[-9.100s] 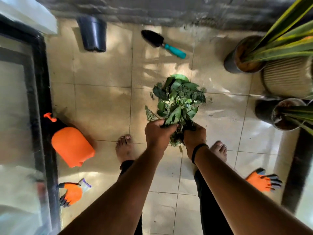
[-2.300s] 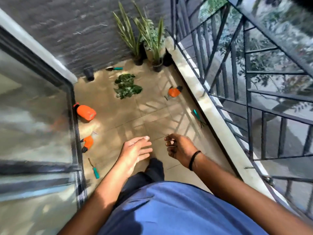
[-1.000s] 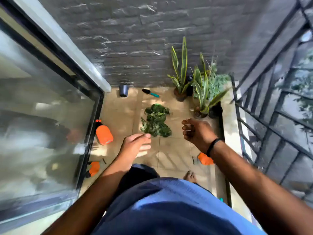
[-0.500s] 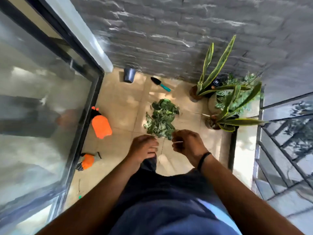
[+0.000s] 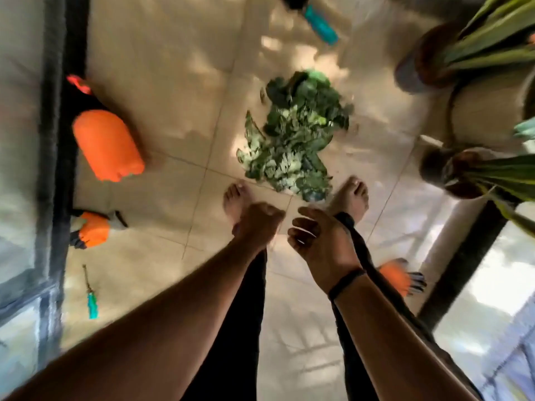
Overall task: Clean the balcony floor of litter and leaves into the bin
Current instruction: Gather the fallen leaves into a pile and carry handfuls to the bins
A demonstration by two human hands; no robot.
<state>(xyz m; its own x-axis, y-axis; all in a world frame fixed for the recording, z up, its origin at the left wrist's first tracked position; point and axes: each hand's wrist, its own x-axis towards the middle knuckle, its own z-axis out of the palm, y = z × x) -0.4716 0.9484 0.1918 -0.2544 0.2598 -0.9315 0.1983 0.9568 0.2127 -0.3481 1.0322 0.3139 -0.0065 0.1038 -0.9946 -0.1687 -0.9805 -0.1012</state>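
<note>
Two bare feet stand at the near edge of the leaf pile (image 5: 292, 140) on the tiled floor (image 5: 162, 68). Left hand (image 5: 257, 224) is curled into a loose fist with nothing visible in it; right hand (image 5: 318, 244) hangs with fingers half bent, holding nothing (the frame is blurred). An orange sprayer (image 5: 107, 144) lies well to the left.

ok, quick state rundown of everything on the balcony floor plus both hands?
leaf pile: heaped on the tiles, not picked up
left hand: fingers curled, holding nothing visible
right hand: fingers loosely curled, empty
orange bottle: lying on its side
left glove: on the floor by the door
right glove: on the floor, partly hidden
screwdriver: lying flat
trowel: lying flat, blurred
</note>
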